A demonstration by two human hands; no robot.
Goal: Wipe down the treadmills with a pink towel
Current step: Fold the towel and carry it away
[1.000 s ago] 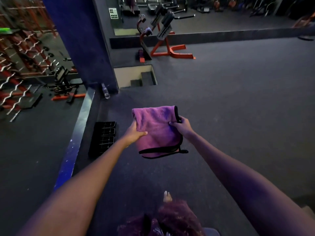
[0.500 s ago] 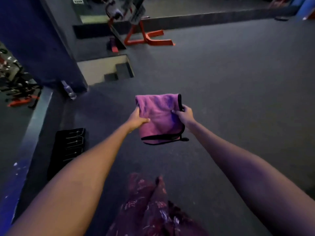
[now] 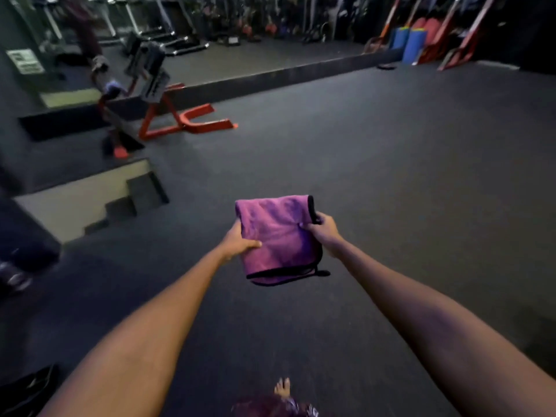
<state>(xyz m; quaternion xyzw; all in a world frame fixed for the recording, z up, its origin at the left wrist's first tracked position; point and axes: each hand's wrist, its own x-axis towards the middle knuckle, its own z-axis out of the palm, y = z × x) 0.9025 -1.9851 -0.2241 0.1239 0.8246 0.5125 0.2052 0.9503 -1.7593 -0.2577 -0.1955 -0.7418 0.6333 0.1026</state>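
Observation:
A folded pink towel [image 3: 278,236] with black trim hangs in front of me above the dark gym floor. My left hand [image 3: 239,242] grips its left edge, thumb on top. My right hand [image 3: 323,228] pinches its right edge by the black trim. Treadmills [image 3: 168,34] show as blurred shapes far off at the top left, seemingly in a wall mirror.
A red-framed exercise machine [image 3: 168,106] stands at the upper left by the low dark ledge [image 3: 270,78]. A stairwell opening [image 3: 90,200] drops down at the left. Blue pads and red racks [image 3: 421,37] line the far right. My bare foot [image 3: 282,386] is at the bottom.
The view has swung to the right and up across the gym; the blue pillar and black crate have left view. Both hands keep the same hold on the towel.

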